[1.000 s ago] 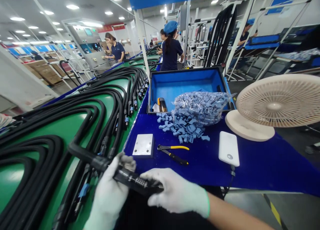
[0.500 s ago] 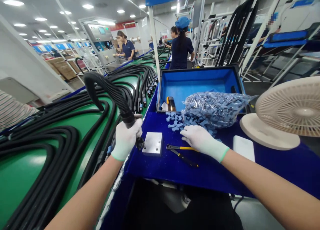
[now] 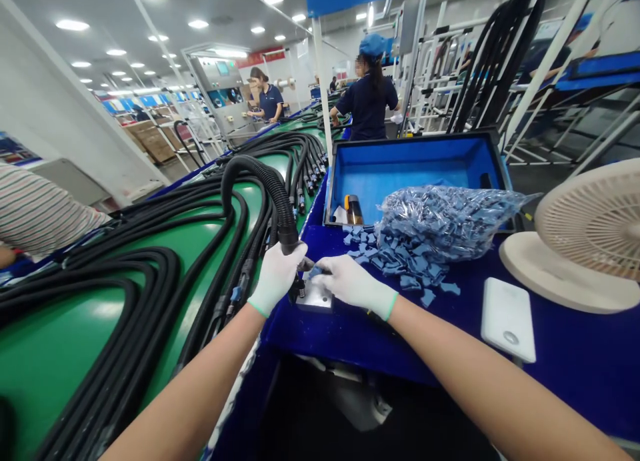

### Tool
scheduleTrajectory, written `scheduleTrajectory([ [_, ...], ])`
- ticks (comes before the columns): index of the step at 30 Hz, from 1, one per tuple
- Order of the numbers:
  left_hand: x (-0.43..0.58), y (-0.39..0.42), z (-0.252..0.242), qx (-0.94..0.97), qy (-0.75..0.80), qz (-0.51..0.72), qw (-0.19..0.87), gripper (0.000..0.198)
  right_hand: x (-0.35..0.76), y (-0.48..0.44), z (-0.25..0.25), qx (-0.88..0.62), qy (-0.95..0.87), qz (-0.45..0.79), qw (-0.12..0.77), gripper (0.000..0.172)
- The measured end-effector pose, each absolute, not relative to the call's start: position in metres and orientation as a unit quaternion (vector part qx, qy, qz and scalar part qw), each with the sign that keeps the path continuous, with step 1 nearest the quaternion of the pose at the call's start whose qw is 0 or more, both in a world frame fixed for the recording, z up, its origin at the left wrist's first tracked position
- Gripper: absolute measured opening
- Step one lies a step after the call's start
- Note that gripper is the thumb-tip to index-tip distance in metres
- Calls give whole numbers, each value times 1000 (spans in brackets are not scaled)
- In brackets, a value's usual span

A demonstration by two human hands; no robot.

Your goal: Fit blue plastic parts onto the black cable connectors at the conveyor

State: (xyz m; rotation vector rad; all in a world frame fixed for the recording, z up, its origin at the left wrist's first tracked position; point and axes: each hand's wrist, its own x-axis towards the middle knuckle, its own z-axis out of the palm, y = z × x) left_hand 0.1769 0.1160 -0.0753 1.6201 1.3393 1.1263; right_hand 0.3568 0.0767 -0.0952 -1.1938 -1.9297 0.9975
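My left hand [image 3: 278, 274], in a white glove, is closed around the end of a black corrugated hose [image 3: 260, 181]. The hose arches up and back from my fist, and its dark end fitting [image 3: 299, 289] sticks out below. My right hand [image 3: 347, 281], gloved too, pinches a small blue plastic clip [image 3: 314, 272] beside the hose end. Both hands are close together over a silver metal block [image 3: 315, 298], which they partly cover. The pliers lie mostly hidden under my right hand. Loose blue clips [image 3: 410, 264] are scattered to the right, by a clear plastic bag [image 3: 445, 217] full of them.
A blue crate [image 3: 415, 157] with a bottle [image 3: 353, 209] in it stands behind the bag. On the right are a white device [image 3: 509, 319] and a beige fan [image 3: 595, 227]. Black hoses [image 3: 125, 314] cover the green conveyor at left. Co-workers stand farther back.
My right hand has moved left from the clip pile to the hose end, now with a blue clip in its fingers. The view has turned slightly left.
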Motion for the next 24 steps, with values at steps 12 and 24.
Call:
scheduleTrajectory([
  [12,177,116,-70,635,464,454,419,37,332,114,-116,-430,-723,440,313,34],
  [24,-73,12,-69,552,752,264,243,65,335,103,-119,-425,-746,430,278,18],
])
